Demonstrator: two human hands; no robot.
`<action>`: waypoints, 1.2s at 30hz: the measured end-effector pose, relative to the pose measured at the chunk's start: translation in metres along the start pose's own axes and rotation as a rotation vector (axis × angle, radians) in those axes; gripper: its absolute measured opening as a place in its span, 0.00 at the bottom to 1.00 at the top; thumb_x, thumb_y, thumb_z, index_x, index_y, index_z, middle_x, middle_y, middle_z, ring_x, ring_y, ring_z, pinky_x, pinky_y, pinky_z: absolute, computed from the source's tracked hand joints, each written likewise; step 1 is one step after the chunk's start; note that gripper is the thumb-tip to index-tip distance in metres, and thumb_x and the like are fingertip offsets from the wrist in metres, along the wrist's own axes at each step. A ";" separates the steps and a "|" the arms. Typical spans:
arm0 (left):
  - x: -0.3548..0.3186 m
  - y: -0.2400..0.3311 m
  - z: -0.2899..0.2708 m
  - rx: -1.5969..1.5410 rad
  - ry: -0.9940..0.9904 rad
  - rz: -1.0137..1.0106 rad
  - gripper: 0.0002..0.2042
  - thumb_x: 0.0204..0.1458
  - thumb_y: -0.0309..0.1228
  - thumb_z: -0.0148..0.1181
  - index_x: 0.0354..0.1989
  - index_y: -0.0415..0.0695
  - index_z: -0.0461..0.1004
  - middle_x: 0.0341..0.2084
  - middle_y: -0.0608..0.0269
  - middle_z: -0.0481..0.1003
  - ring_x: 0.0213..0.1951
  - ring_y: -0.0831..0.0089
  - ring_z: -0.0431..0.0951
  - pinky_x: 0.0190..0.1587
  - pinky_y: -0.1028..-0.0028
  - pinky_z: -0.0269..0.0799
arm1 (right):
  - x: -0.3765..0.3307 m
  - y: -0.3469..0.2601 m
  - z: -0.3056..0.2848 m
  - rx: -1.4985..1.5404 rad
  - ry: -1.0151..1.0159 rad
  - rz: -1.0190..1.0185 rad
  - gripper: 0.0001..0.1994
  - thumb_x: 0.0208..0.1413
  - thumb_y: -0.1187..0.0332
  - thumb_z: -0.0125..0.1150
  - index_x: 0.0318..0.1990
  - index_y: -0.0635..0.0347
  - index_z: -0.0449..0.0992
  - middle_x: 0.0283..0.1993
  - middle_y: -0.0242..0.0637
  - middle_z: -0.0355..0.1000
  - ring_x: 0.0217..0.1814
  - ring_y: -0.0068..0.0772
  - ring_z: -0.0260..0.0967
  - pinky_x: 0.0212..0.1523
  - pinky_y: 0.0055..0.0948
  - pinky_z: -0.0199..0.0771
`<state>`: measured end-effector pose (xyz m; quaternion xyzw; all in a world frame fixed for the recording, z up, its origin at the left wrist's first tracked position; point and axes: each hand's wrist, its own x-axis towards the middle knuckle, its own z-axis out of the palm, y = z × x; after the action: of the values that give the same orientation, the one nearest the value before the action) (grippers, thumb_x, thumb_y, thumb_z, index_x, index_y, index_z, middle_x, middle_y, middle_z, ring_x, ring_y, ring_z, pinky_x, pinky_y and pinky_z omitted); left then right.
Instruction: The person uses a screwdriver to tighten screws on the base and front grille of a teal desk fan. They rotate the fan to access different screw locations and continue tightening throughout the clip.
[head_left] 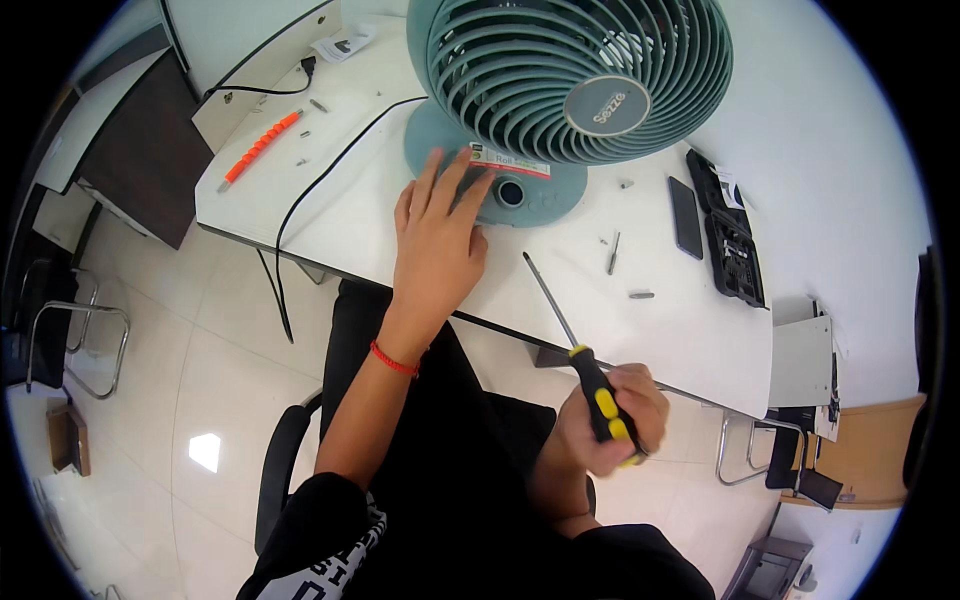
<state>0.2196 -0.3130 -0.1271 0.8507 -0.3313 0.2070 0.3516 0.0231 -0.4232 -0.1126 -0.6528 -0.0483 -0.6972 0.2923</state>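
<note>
Left hand (438, 225) lies flat, fingers spread, on the round base of the teal desk fan (570, 90), which stands upright on the white counter (690, 330). Right hand (612, 418), off the counter edge, is fisted around a black-and-yellow screwdriver (580, 355); its tip seems clear of the surface.

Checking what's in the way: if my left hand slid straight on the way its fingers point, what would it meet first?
The left hand lies flat on the fan's round base, fingers pointing up and right. Straight on, it would likely meet the fan's grille just above the base, though depth is unclear.
</note>
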 end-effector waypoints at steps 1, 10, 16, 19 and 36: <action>-0.004 -0.001 -0.002 -0.003 0.019 -0.012 0.32 0.54 0.25 0.69 0.72 0.53 0.74 0.78 0.59 0.62 0.81 0.47 0.56 0.77 0.44 0.54 | -0.008 0.007 0.006 -0.012 0.034 -0.052 0.25 0.71 0.48 0.56 0.39 0.68 0.76 0.35 0.54 0.78 0.25 0.44 0.73 0.25 0.37 0.72; -0.012 0.004 -0.003 -0.050 0.005 -0.023 0.32 0.55 0.25 0.67 0.72 0.49 0.74 0.77 0.57 0.66 0.78 0.46 0.60 0.74 0.50 0.63 | -0.044 0.024 0.022 -0.206 -0.140 -0.143 0.16 0.69 0.59 0.57 0.43 0.68 0.78 0.40 0.54 0.81 0.28 0.46 0.77 0.27 0.38 0.82; -0.010 0.004 -0.006 -0.082 -0.009 -0.047 0.33 0.55 0.27 0.68 0.73 0.49 0.73 0.76 0.55 0.65 0.78 0.45 0.61 0.74 0.49 0.64 | -0.055 0.015 0.015 -0.154 -0.133 -0.105 0.15 0.66 0.62 0.56 0.43 0.69 0.79 0.41 0.50 0.78 0.35 0.43 0.80 0.33 0.37 0.85; -0.009 0.007 -0.006 -0.090 0.046 -0.101 0.35 0.55 0.31 0.70 0.75 0.50 0.70 0.77 0.51 0.64 0.78 0.40 0.59 0.75 0.48 0.62 | -0.054 0.013 0.019 -0.163 -0.190 -0.055 0.12 0.66 0.65 0.61 0.44 0.67 0.79 0.45 0.49 0.78 0.39 0.43 0.80 0.37 0.36 0.84; -0.016 0.009 -0.017 -0.058 -0.085 0.242 0.22 0.61 0.43 0.68 0.65 0.60 0.82 0.74 0.65 0.70 0.78 0.55 0.62 0.78 0.44 0.54 | -0.066 -0.008 0.015 -0.289 -0.294 0.088 0.19 0.50 0.80 0.75 0.46 0.50 0.74 0.51 0.38 0.70 0.45 0.41 0.74 0.45 0.38 0.79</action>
<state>0.2001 -0.2988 -0.1212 0.8020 -0.4521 0.2018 0.3342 0.0313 -0.3867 -0.1692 -0.7842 0.0386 -0.5806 0.2156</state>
